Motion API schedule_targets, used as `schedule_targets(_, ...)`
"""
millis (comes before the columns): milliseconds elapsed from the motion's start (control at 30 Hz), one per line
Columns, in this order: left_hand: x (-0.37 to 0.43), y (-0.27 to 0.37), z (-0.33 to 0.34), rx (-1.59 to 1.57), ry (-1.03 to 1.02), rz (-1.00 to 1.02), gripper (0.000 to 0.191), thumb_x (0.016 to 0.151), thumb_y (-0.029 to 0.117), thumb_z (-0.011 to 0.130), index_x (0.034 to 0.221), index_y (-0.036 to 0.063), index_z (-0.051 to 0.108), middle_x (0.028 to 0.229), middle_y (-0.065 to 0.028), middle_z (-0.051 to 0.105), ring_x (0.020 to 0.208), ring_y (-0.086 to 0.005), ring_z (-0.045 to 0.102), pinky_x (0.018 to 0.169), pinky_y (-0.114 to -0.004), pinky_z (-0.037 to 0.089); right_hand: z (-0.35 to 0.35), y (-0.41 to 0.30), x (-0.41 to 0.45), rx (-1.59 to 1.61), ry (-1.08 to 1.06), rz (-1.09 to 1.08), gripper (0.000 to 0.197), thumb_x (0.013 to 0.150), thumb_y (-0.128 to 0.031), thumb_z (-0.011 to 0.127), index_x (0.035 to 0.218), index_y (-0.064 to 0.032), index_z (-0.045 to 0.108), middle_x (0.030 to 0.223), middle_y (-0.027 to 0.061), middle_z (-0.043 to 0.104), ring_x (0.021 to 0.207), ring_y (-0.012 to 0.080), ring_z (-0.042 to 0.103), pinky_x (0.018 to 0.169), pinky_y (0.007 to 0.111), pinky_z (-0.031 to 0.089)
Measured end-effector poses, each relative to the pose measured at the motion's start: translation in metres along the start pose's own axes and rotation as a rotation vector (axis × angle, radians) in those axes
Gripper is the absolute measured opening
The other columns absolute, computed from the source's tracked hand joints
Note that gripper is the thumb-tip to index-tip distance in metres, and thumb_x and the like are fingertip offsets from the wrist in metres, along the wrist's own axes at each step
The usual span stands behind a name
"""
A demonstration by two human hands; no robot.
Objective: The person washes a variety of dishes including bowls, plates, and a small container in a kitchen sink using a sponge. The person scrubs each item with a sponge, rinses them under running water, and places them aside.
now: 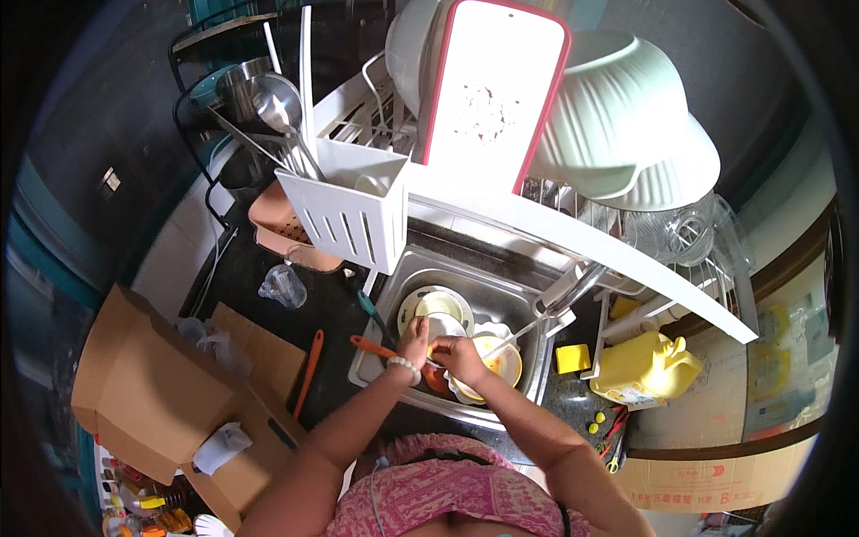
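Both hands are over a stainless steel sink [530, 295]. My left hand [415, 346], with a beaded bracelet at the wrist, holds the side of a small white bowl [445, 325]. My right hand [458, 358] is at the near rim of the same bowl, with something yellow at its fingertips, too small to name. Behind lies a patterned plate [411, 305] with a pale bowl [439, 302] on it. A yellow-rimmed bowl [512, 362] sits right of my right hand, and a thin stream of water falls into it from the faucet [577, 288]. An orange handle [370, 346] sticks out beside my left hand.
A dish rack [604, 248] with pale green bowls [611, 114] and a white cutlery holder [356, 215] overhangs the sink's back. Right stand a yellow sponge [572, 358] and a yellow jug [644, 369]. Left are an orange utensil [309, 372], a crumpled plastic cup [283, 286] and an open cardboard box [161, 396].
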State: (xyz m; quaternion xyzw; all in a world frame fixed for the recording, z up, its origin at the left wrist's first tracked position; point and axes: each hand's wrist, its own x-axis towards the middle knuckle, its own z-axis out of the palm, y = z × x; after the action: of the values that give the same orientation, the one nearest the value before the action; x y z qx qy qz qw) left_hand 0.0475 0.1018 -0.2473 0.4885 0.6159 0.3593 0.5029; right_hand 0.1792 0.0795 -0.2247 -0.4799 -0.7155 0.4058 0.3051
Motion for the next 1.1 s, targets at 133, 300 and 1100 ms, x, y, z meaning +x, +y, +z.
schedule_targets(133,-0.005,-0.015,0.022,0.173,-0.056,0.049,0.045,0.091,0.043,0.032,0.111,0.0069,0.049,0.109,-0.0213,0.055,0.098,-0.0411,0.050,0.081,-0.044,0.041,-0.013,0.023,0.005,-1.014,-0.094,-0.171,0.011,0.070,-0.016,0.054,0.074,-0.0107,0.062,0.075,0.0096,0.060,0.072,0.0266,0.061,0.060,0.036,0.050)
schedule_targets(300,0.007,-0.026,0.014,0.256,0.023,0.204,0.039,0.092,0.034,0.033,0.117,0.0057,0.044,0.103,-0.0188,0.055,0.092,-0.0371,0.055,0.080,-0.041,0.045,0.002,0.004,0.011,0.004,0.082,0.126,0.021,0.071,-0.006,0.061,0.091,-0.0034,0.061,0.089,0.0139,0.063,0.080,0.0273,0.061,0.070,0.033,0.048)
schedule_targets(1100,-0.006,-0.016,0.007,0.052,0.042,0.112,0.034,0.090,0.034,0.040,0.105,0.0074,0.055,0.095,-0.0173,0.060,0.090,-0.0375,0.055,0.077,-0.041,0.043,-0.005,0.003,-0.019,0.360,-0.083,0.178,0.014,0.077,-0.010,0.055,0.088,-0.0022,0.059,0.087,0.0186,0.059,0.080,0.0332,0.057,0.071,0.036,0.045)
